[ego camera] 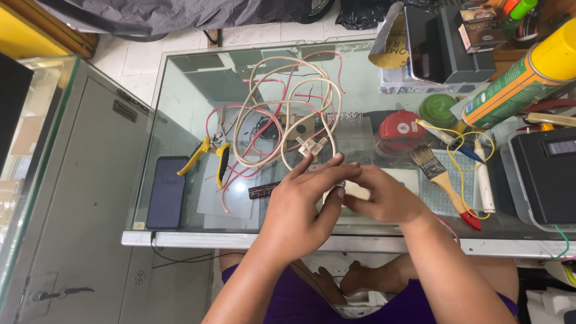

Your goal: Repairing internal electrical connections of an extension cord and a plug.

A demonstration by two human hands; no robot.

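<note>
We bring our left hand (300, 204) and right hand (384, 195) together, fingers pinching a small part we cannot identify, just below the coiled cream cable (288, 114) on glass.

Bare forearms and bare hands, left (297, 207) and right (384, 195), no sleeves, rings or watch; purple shorts (288, 300) cover the lap below.

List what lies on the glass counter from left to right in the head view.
Dark phone → yellow-handled pliers → coiled beige cable → left hand → right hand → red round lid → paintbrush → white pen-like stick → black box.
</note>
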